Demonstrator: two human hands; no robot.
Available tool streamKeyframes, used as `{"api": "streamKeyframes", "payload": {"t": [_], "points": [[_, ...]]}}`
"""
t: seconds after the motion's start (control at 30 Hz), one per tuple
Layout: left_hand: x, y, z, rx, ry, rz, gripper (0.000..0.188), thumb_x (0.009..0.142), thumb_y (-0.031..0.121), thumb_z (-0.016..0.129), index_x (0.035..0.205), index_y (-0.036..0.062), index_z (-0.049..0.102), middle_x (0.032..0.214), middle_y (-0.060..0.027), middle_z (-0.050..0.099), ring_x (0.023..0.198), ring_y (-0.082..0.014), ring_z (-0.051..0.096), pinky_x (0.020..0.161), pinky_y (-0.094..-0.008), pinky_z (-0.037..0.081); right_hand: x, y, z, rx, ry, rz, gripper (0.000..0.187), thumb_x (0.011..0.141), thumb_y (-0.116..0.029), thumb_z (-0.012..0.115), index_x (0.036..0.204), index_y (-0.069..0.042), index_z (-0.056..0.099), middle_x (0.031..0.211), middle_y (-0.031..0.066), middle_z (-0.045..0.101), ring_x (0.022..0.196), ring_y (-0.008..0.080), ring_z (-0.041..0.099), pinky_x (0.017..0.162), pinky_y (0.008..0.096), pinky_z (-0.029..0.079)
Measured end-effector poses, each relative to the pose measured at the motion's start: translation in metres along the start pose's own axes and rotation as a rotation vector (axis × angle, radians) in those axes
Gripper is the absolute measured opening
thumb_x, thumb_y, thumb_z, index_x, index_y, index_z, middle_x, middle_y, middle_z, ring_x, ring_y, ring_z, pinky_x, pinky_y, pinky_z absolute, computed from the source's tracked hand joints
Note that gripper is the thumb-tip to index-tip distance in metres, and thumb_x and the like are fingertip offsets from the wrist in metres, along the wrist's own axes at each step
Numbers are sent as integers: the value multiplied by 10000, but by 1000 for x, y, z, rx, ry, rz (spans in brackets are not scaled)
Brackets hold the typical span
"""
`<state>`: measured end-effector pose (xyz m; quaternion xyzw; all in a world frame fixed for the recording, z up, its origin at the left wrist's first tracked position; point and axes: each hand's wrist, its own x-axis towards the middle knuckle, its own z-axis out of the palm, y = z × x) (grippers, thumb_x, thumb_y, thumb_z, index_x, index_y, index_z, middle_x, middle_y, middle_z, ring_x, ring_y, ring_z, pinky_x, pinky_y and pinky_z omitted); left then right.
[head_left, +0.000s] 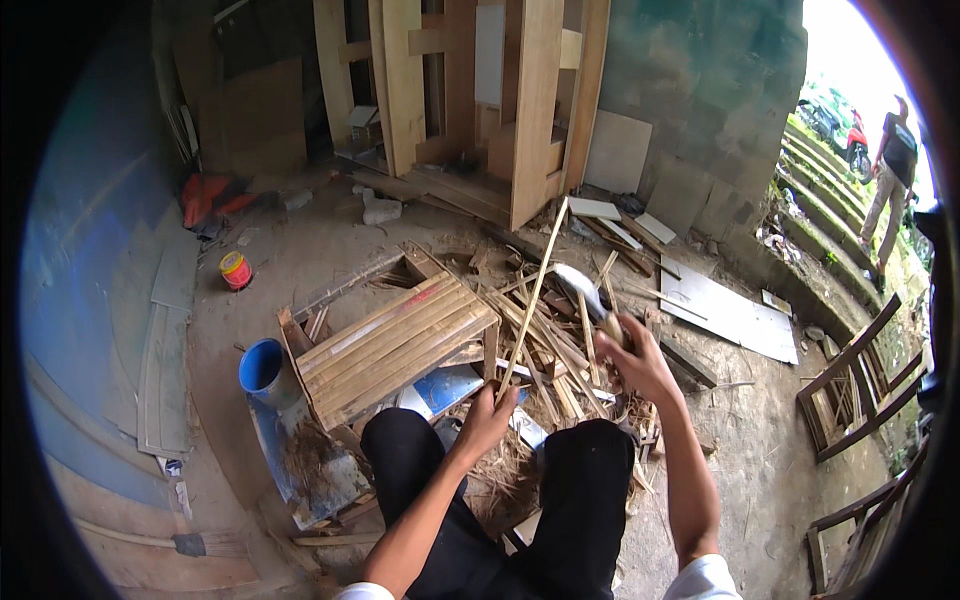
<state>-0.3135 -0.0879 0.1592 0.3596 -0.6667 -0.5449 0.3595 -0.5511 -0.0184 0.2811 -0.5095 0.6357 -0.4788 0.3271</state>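
Note:
My left hand (482, 425), low between my knees, is closed around the lower end of a long thin wooden strip (538, 287). The strip slants up and away to the right. In my right hand (643, 365) is the handle of a machete (575, 281). Its pale, slightly curved blade is raised, pointing up and left, and a gap seems to separate it from the strip. Below and beyond both hands lies a heap of split wood scraps (560, 375). A slatted wooden bench (395, 345) stands just left of the heap.
A blue bucket (262, 368) and a small red-yellow tub (235, 270) stand at left, with a broom (205, 543) nearer. Tall wooden frames (540, 120) lean at the back. A white board (730, 310) and wooden chair-like frames (850, 385) are at right. A person (893, 160) stands by outdoor steps.

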Motion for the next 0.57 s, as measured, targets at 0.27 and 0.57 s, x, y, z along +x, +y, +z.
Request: {"api": "streamKeyframes", "payload": {"t": [0.27, 0.57], "points": [[-8, -9, 26, 283, 27, 33, 243, 967, 241, 510, 1005, 37, 636, 761, -210, 636, 721, -377, 638, 628, -425, 471, -74, 55, -3, 169, -224, 314, 454, 955, -406, 570, 1217, -36, 579, 714, -26, 520, 552, 35, 440, 458, 212, 331], [-31, -29, 23, 498, -89, 277, 305, 994, 281, 484, 1069, 15, 612, 903, -269, 644, 883, -385, 649, 750, -439, 501, -80, 41, 1, -79, -303, 427, 450, 965, -452, 520, 1124, -51, 649, 819, 83, 647, 642, 112, 570, 590, 282, 470]]}}
